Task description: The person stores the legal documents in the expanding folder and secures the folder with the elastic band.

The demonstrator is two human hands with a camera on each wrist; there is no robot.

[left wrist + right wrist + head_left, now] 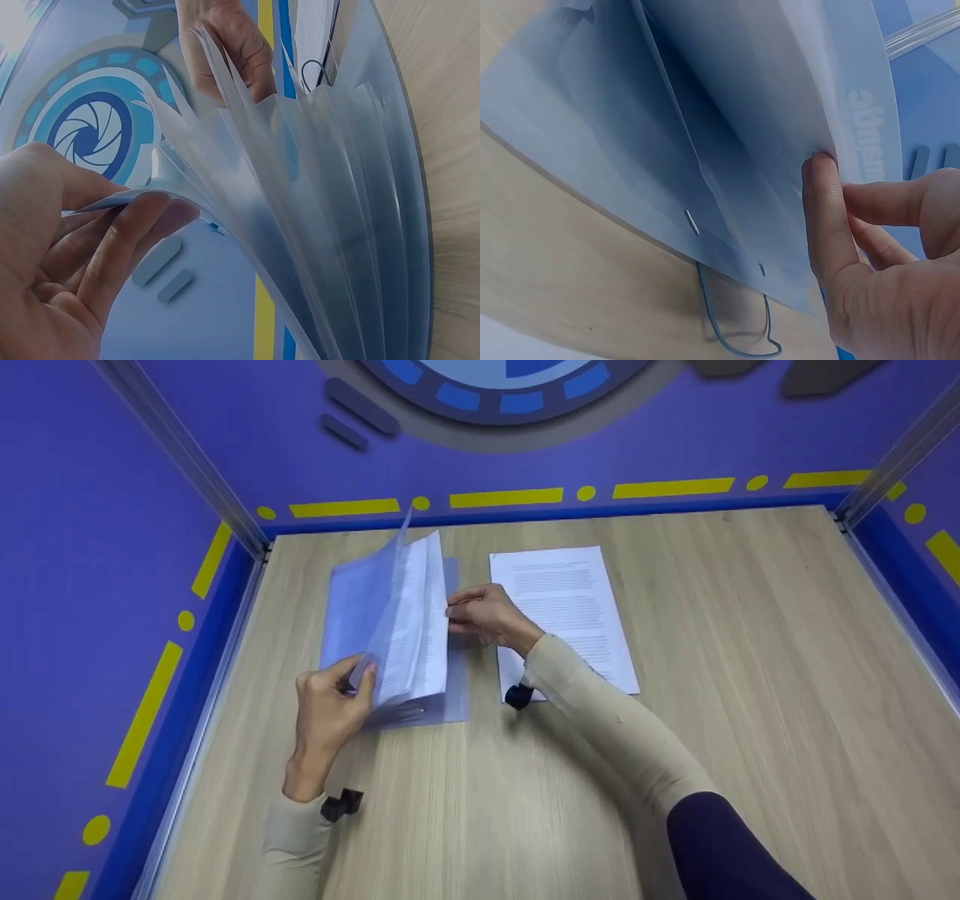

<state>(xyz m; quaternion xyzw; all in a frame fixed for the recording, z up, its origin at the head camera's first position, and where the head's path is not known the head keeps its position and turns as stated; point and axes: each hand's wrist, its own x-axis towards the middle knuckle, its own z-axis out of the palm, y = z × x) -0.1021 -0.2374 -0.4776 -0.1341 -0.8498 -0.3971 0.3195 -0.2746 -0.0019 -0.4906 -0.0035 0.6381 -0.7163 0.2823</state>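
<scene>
A translucent expanding file folder [358,592] stands partly open on the table, its pleated pockets [352,180] fanned out in the left wrist view. My left hand [330,709] pinches the folder's raised front flap near its lower corner between thumb and fingers. Printed sheets [435,637] stand inside the folder. At their right edge, my right hand [487,615] pinches the paper, with fingers on both sides of it in the right wrist view. An elastic cord loop [712,319] hangs from the folder's back edge. How deep the sheets sit in the pocket is hidden.
A stack of printed paper [559,585] lies flat to the folder's right, partly under my right forearm. The wooden table [750,660] is bordered by blue-purple panels [510,472] at the back and both sides. Small black devices [517,696] sit at both wrists.
</scene>
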